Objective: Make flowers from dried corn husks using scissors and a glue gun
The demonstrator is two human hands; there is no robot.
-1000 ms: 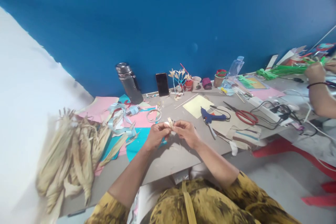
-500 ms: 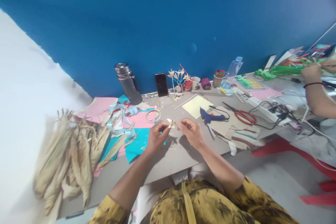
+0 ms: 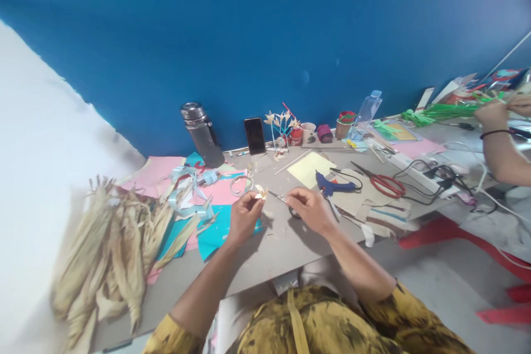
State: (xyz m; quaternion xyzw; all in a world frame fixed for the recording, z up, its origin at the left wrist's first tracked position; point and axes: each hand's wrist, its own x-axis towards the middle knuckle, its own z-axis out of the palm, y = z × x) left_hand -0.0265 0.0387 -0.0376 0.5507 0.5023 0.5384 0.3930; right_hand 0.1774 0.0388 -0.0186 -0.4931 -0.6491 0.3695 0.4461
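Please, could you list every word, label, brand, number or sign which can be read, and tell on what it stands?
No text can be read.
Red container: pale marks, too small and blurred to read.
White cup: dark marks, too small to make out.
Clear bottle: no readable label.
Phone: dark screen, no text seen.
Pale flower-like piece in the left hand, slim metal tool in the right hand: no writing visible.

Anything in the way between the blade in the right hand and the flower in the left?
Nothing visible. The blade in the right hand points at the flower in the left hand; whether they touch is too small to tell. The glue gun lies outside that line.
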